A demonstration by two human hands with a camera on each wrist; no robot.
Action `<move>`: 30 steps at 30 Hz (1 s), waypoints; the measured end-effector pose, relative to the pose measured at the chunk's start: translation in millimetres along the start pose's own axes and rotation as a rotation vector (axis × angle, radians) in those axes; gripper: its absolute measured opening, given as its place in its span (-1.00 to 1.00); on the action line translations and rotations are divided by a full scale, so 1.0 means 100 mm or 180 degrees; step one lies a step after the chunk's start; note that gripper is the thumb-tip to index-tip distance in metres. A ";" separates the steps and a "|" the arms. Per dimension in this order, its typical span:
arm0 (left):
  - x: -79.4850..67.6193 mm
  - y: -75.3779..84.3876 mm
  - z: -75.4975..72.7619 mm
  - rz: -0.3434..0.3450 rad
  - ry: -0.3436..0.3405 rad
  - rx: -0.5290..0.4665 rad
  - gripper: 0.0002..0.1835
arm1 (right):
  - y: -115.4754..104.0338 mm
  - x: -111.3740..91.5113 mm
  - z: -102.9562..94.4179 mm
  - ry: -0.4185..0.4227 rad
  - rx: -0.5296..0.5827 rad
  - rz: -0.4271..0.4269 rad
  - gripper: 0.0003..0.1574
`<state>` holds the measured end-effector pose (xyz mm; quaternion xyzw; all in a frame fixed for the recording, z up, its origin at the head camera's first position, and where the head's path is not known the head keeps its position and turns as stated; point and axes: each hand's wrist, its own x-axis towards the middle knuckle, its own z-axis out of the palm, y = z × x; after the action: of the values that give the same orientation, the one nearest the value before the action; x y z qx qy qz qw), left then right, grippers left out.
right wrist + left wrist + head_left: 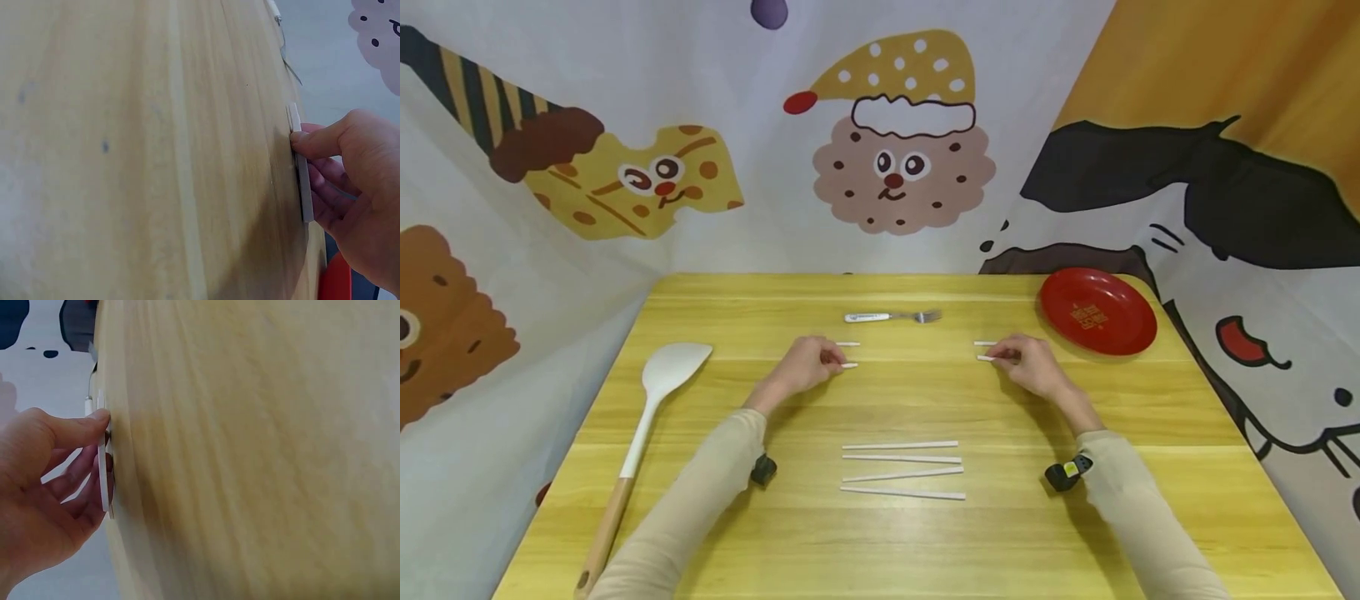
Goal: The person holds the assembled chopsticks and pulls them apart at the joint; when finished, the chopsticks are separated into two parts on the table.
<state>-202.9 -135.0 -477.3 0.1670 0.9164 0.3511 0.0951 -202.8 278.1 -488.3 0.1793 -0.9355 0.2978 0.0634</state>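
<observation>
My left hand (808,364) is over the table's left-centre, its thumb and fingers pinching a short white stick (103,478). Just beyond it a second white stick (848,343) pokes out past the fingers. On the other side, my right hand (1032,364) pinches another short white stick (304,181) with a squared end, thumb on its near face. A further white stick (984,343) shows behind that hand, partly hidden. The held sticks are close to the tabletop and point inward toward each other, with a wide gap between them.
Several white chopsticks (902,458) lie in a row nearer me. A fork (868,317) with a white handle lies beyond the hands. The red plate (1123,337) sits back right; a white spatula (640,429) with a wooden handle lies along the left side of the wooden table (910,550).
</observation>
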 end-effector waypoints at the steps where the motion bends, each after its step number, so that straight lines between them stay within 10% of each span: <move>1: 0.00 0.00 0.00 -0.0017 0.0002 -0.0011 -0.91 | 0.00 0.00 0.00 0.0007 -0.0011 0.0006 -0.87; 16: 0.02 0.01 0.03 -0.0056 0.0016 -0.0089 -0.92 | -0.02 -0.03 0.02 0.0072 0.0097 0.0011 -0.83; 30: -0.02 0.16 -0.04 0.0068 0.0104 -0.0134 -0.83 | -0.51 -0.08 -0.13 0.0119 0.0193 -0.0455 -0.84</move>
<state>-197.9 -126.9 -463.4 0.1690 0.9084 0.3739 0.0798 -175.8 249.7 -452.4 0.2419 -0.9095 0.3240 0.0965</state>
